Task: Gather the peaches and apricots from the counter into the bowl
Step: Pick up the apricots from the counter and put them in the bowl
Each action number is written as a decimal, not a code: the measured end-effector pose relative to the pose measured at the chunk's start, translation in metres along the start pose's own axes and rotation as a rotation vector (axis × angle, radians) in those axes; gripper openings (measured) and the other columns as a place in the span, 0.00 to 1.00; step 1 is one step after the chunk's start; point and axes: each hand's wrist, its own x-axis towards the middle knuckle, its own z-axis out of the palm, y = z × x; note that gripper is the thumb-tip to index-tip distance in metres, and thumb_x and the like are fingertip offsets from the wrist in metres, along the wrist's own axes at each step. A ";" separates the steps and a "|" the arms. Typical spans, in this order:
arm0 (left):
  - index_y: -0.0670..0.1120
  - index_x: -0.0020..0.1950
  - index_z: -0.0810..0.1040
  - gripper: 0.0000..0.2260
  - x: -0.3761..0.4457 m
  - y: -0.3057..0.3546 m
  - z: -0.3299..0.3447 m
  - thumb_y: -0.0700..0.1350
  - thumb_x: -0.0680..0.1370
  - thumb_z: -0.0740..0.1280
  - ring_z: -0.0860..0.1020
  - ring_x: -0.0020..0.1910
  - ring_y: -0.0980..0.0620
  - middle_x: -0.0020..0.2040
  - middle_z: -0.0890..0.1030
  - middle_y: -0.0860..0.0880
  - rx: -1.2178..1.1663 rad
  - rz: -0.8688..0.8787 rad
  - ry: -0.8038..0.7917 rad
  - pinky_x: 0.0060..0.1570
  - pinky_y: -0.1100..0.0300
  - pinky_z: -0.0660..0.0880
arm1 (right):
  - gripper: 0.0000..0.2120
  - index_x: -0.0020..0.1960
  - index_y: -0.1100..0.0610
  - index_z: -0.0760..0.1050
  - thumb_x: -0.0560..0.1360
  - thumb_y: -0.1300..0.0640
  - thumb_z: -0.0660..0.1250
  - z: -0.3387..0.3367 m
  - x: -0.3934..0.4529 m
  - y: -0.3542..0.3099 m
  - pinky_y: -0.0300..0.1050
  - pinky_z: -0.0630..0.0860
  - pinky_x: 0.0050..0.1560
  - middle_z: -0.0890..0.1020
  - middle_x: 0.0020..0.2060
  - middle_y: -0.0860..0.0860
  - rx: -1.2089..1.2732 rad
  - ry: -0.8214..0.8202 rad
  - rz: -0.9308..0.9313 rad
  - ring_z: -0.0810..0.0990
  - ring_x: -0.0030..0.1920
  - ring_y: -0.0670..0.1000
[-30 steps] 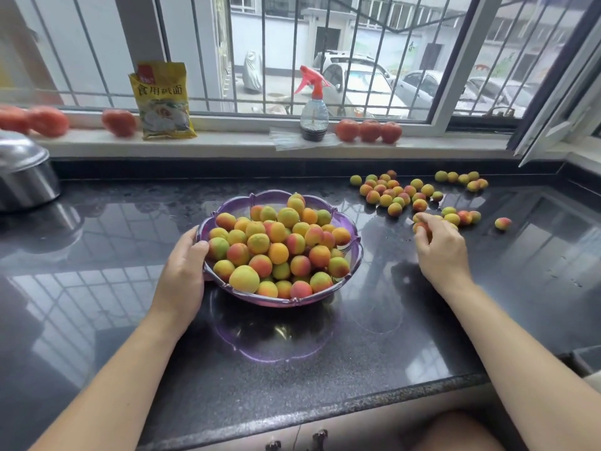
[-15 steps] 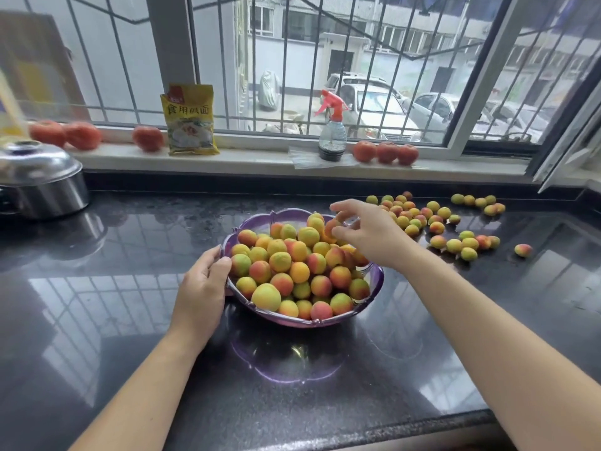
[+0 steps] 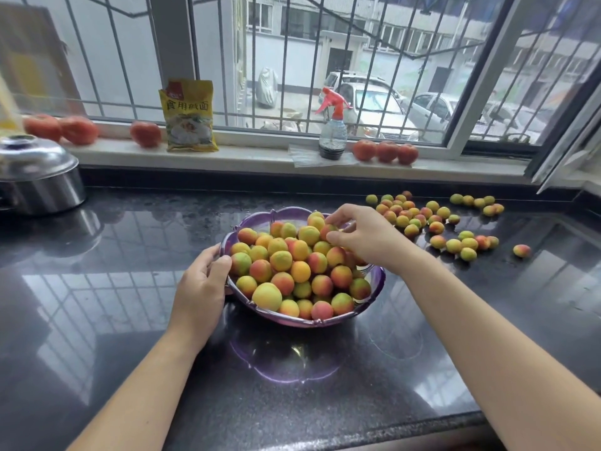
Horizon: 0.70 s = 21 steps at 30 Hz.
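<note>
the right hand, down at the loose fruit on the desk a second ago, now pinches one over the heaped bowl; left hand grips its rim. many remain.

Daylight from the window glares on the counter; edges bend.

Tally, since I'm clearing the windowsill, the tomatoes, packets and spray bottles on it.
Tomatoes: 6 (3 at the left, 3 at the right)
Yellow packet: 1
Spray bottle: 1
Total: 8
</note>
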 end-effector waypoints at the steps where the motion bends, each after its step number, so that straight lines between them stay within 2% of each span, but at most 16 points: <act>1: 0.55 0.62 0.84 0.18 0.000 0.000 0.000 0.58 0.77 0.62 0.86 0.56 0.48 0.54 0.88 0.52 0.006 0.001 0.003 0.56 0.44 0.84 | 0.13 0.63 0.51 0.78 0.79 0.53 0.71 -0.001 -0.001 0.002 0.51 0.83 0.53 0.81 0.56 0.48 0.023 -0.006 0.001 0.80 0.55 0.49; 4: 0.55 0.61 0.84 0.17 -0.001 0.000 0.000 0.57 0.77 0.62 0.86 0.56 0.48 0.54 0.88 0.52 0.018 0.007 0.000 0.55 0.45 0.84 | 0.15 0.67 0.50 0.76 0.80 0.52 0.69 -0.004 -0.003 0.010 0.44 0.82 0.52 0.80 0.56 0.46 0.078 0.029 -0.037 0.80 0.54 0.46; 7: 0.55 0.62 0.84 0.19 0.000 -0.001 0.000 0.59 0.76 0.62 0.86 0.56 0.48 0.55 0.88 0.52 0.033 0.010 0.002 0.57 0.44 0.83 | 0.11 0.63 0.52 0.79 0.82 0.56 0.66 -0.013 -0.001 0.034 0.39 0.78 0.49 0.82 0.52 0.46 0.126 0.265 -0.060 0.80 0.51 0.45; 9: 0.54 0.61 0.84 0.21 0.001 -0.001 0.001 0.60 0.75 0.61 0.85 0.57 0.48 0.54 0.88 0.53 0.047 0.009 0.025 0.58 0.44 0.82 | 0.08 0.57 0.53 0.81 0.81 0.59 0.65 -0.019 0.001 0.064 0.45 0.80 0.51 0.84 0.48 0.48 0.156 0.436 0.023 0.82 0.49 0.49; 11: 0.52 0.56 0.85 0.19 0.001 -0.001 0.003 0.58 0.76 0.60 0.84 0.53 0.49 0.49 0.88 0.54 0.074 0.015 0.049 0.53 0.49 0.80 | 0.09 0.54 0.54 0.82 0.80 0.61 0.64 -0.018 0.000 0.096 0.51 0.79 0.56 0.84 0.50 0.52 0.082 0.523 0.169 0.82 0.52 0.55; 14: 0.50 0.49 0.82 0.16 0.000 0.003 0.007 0.55 0.76 0.58 0.81 0.44 0.56 0.43 0.85 0.52 0.108 0.019 0.069 0.43 0.57 0.75 | 0.13 0.60 0.59 0.81 0.79 0.65 0.62 -0.006 -0.009 0.135 0.51 0.72 0.61 0.77 0.61 0.59 -0.164 0.475 0.372 0.75 0.63 0.62; 17: 0.51 0.49 0.82 0.15 0.002 0.003 0.007 0.54 0.75 0.58 0.80 0.41 0.62 0.41 0.85 0.58 0.113 0.029 0.078 0.38 0.67 0.73 | 0.16 0.66 0.61 0.76 0.80 0.65 0.60 0.003 -0.002 0.150 0.56 0.69 0.67 0.72 0.66 0.61 -0.294 0.467 0.393 0.69 0.68 0.63; 19: 0.51 0.50 0.83 0.16 0.002 0.002 0.007 0.54 0.76 0.58 0.81 0.42 0.61 0.42 0.85 0.58 0.114 0.024 0.078 0.37 0.67 0.73 | 0.16 0.66 0.62 0.75 0.80 0.66 0.58 0.004 0.009 0.155 0.59 0.69 0.67 0.71 0.67 0.62 -0.336 0.476 0.353 0.68 0.67 0.64; 21: 0.50 0.50 0.83 0.16 0.002 0.002 0.006 0.54 0.76 0.58 0.82 0.44 0.57 0.44 0.86 0.54 0.121 0.025 0.079 0.40 0.63 0.75 | 0.16 0.67 0.63 0.74 0.80 0.66 0.57 0.002 0.020 0.158 0.59 0.69 0.67 0.70 0.69 0.63 -0.348 0.493 0.355 0.68 0.67 0.66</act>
